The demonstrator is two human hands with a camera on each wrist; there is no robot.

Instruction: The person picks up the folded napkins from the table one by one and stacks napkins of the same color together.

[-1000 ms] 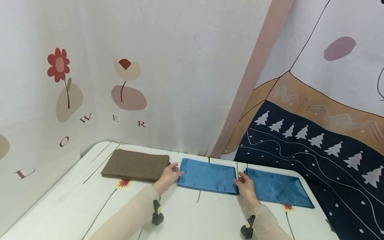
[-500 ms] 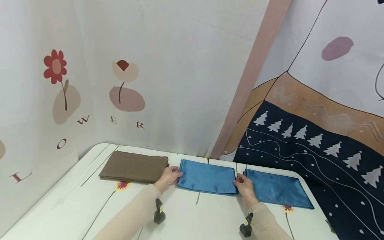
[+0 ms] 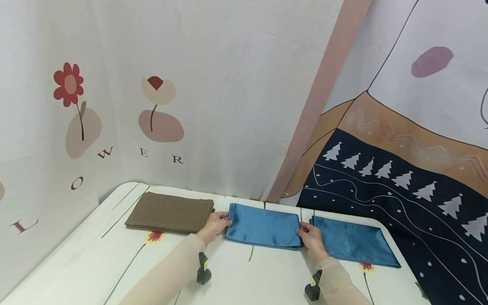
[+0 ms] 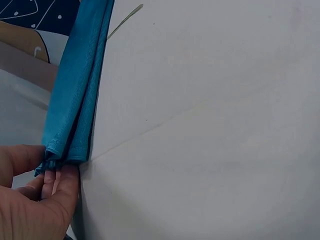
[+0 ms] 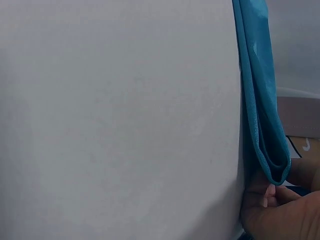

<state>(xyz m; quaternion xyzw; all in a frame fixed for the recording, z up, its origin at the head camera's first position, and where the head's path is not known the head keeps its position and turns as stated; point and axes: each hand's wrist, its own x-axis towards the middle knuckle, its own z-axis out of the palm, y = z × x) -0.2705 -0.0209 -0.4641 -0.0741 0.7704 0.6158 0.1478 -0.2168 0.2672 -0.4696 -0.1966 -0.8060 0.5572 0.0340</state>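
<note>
A folded blue cloth (image 3: 263, 225) with a satiny sheen lies in the middle of the row on the table. My left hand (image 3: 214, 225) pinches its left end; in the left wrist view the thumb (image 4: 26, 158) is over the gathered layers and the fingers are beneath. At the opposite end, my right hand (image 3: 312, 238) pinches the rounded fold (image 5: 276, 167), which the right wrist view shows end-on with its layers slightly parted. Fingertips under the cloth are partly hidden.
A folded brown cloth (image 3: 171, 212) lies to the left, close to my left hand. Another folded blue cloth (image 3: 356, 239) lies just right of my right hand. The white flower-patterned table (image 3: 244, 279) meets a printed curtain (image 3: 228, 106) at the back.
Both hands stay at the two ends of the middle blue cloth. Its front edge looks a little looser and more bowed than one second ago. The head view has shifted slightly.
</note>
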